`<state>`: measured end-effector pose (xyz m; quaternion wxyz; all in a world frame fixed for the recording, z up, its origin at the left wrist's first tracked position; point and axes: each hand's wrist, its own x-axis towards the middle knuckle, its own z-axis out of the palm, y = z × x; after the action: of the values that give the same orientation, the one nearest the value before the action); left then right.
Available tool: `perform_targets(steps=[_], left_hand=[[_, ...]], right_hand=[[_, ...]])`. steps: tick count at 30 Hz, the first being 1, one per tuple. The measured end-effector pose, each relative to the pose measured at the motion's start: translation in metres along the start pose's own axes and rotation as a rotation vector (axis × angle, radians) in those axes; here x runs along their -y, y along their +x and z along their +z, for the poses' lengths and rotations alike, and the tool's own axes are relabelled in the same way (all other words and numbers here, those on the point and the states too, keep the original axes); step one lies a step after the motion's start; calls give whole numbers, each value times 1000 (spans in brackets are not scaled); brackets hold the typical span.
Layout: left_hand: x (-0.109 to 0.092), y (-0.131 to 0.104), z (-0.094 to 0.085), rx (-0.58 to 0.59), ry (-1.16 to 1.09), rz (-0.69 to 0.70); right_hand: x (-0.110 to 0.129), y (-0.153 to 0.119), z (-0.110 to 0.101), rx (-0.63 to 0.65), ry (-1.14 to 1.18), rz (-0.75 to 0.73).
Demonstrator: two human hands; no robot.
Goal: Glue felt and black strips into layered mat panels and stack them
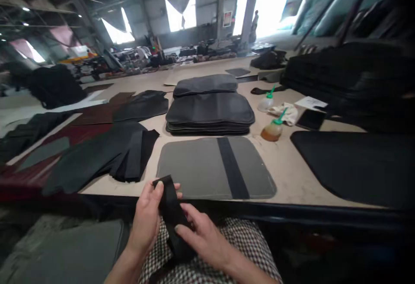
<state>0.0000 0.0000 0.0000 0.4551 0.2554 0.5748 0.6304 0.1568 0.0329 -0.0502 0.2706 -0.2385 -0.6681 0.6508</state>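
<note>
A black strip [173, 215] hangs over the checkered cloth on the lap, in front of the table edge. My left hand [147, 212] grips its upper end, thumb on top. Lower down, my right hand [204, 234] pinches the strip's right side between thumb and fingers. Just beyond my hands lies a grey rounded panel [194, 167], flat on the table, with a dark band [232, 167] running across its right part. Behind it is a stack of black rounded panels [209, 111].
Two green-tipped bottles, one clear [266, 102] and one with amber liquid [272, 132], stand right of the stack near a phone [310, 119]. A large black panel [356, 163] lies at right. Dark pieces [94, 158] cover the left. A person [254, 24] stands far off.
</note>
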Motion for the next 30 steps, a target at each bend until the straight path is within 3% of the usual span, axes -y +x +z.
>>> perform_targets(steps=[4, 9, 13, 17, 23, 30], left_hand=[[-3, 56, -17, 103, 32, -82], [-10, 138, -36, 277, 251, -79], [-14, 200, -27, 441, 609, 106], [-3, 250, -5, 472, 909, 419], [20, 291, 11, 387, 1196, 596], [25, 301, 12, 374, 1260, 628]], right_hand=[[-14, 2, -6, -149, -42, 60], [-9, 14, -15, -266, -139, 122], [-7, 27, -20, -293, -214, 111], [-9, 42, -28, -351, -275, 129], [-16, 61, -38, -304, -129, 199], [-21, 68, -43, -285, -185, 188]])
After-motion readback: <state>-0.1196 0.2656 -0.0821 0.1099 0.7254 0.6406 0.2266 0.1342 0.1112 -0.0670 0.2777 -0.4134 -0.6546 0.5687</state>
